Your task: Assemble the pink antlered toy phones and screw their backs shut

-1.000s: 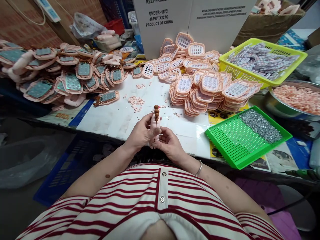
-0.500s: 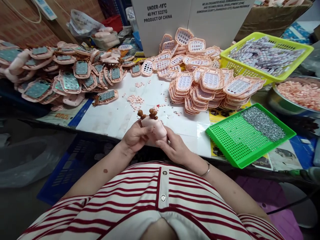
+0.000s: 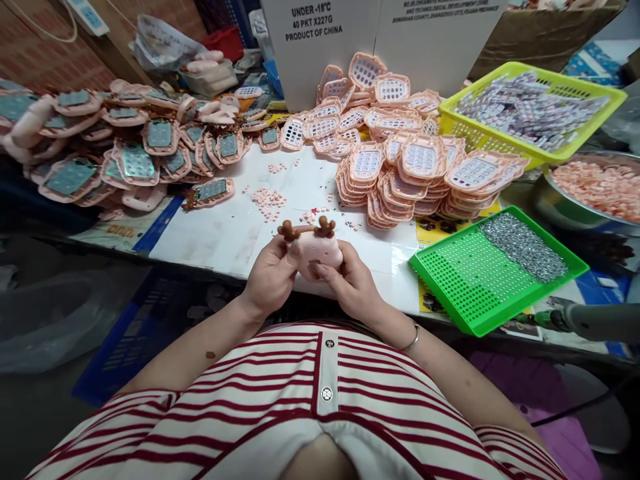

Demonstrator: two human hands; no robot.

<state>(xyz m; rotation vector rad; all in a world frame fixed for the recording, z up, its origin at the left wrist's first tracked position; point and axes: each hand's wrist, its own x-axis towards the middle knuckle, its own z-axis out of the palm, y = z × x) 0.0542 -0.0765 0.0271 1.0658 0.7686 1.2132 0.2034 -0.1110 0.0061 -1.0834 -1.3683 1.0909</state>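
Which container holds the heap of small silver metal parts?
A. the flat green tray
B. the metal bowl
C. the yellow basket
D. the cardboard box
A: the silver parts lie heaped in the far right corner of the flat green tray, to the right of the hands.
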